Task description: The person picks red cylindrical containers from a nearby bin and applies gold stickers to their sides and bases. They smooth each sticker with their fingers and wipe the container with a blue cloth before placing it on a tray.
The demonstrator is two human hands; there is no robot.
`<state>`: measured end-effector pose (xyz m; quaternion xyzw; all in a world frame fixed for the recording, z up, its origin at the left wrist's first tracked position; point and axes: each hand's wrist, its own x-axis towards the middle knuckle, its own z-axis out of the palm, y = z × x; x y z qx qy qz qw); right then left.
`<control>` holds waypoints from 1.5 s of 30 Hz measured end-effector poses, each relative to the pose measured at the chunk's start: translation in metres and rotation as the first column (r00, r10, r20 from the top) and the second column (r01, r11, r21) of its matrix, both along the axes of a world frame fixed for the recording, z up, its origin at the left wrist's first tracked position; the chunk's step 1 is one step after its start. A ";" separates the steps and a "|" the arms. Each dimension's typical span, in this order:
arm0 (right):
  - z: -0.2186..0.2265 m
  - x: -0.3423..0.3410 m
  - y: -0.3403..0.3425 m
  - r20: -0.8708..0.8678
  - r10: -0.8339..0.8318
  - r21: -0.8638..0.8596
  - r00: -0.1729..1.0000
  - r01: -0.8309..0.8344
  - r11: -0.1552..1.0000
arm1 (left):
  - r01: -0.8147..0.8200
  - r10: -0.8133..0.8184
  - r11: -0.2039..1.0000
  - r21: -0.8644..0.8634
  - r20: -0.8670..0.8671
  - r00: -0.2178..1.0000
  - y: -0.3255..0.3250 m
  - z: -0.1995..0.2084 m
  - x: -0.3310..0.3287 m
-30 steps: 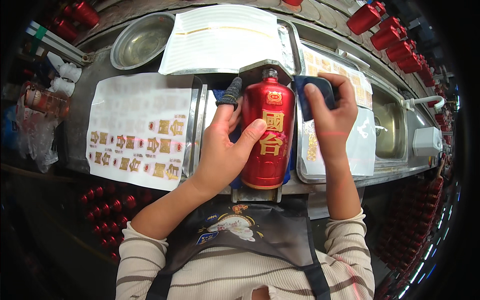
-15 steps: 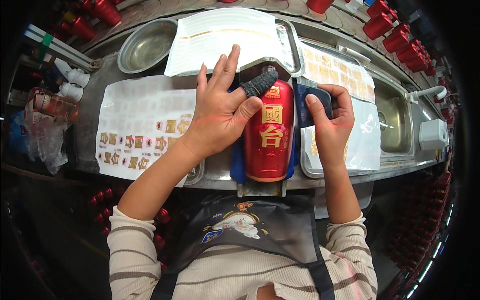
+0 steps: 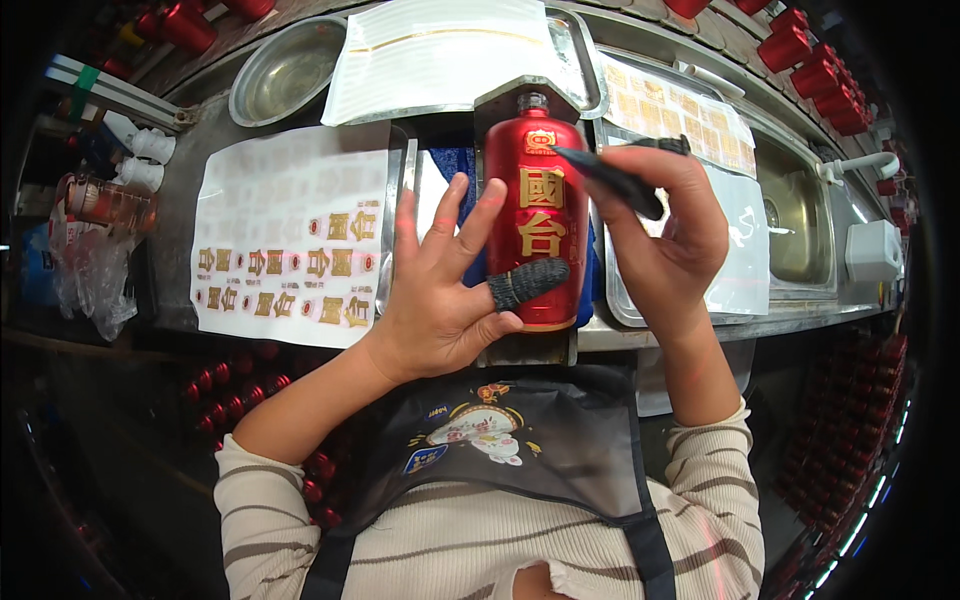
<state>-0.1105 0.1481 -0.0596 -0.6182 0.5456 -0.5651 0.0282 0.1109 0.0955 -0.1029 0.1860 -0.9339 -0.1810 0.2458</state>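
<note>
A red bottle (image 3: 571, 225) with gold characters and a gold emblem lies face up, its neck away from me, on a metal cradle (image 3: 560, 92). My left hand (image 3: 420, 305) has its fingers spread. Its index finger, in a dark knitted finger cover (image 3: 528, 284), lies across the lower part of the bottle, with the thumb near the base. My right hand (image 3: 675, 230) grips a thin dark scraper (image 3: 625, 185), blurred by motion. The scraper's tip is by the emblem near the bottle's shoulder; whether it touches cannot be told. Another dark finger cover shows on this hand.
On the left is a white sheet of gold decals (image 3: 250, 185); another decal sheet (image 3: 680, 120) is at right. Behind lie a white sheet (image 3: 440, 60) on a tray and a metal bowl (image 3: 290, 75). A blue cloth (image 3: 455, 165) lies beside the bottle. A sink (image 3: 800, 230) is far right.
My left hand has slid down from the bottle's neck to its lower part. The right hand has turned the scraper from beside the bottle to over its emblem.
</note>
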 end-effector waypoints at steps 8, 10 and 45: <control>0.002 0.026 0.036 -0.430 0.385 0.046 0.817 -0.406 0.913 | -0.046 0.256 0.869 0.492 -0.370 0.893 0.018 -0.008 0.020; 0.003 0.018 0.040 -0.337 0.217 0.015 0.916 -0.226 0.974 | 0.045 0.114 0.934 0.355 -0.412 0.904 0.006 -0.020 0.017; -0.021 0.022 0.041 0.582 -0.155 0.335 0.798 -0.062 0.940 | -0.233 0.238 0.970 0.066 -0.073 0.969 -0.007 -0.010 0.006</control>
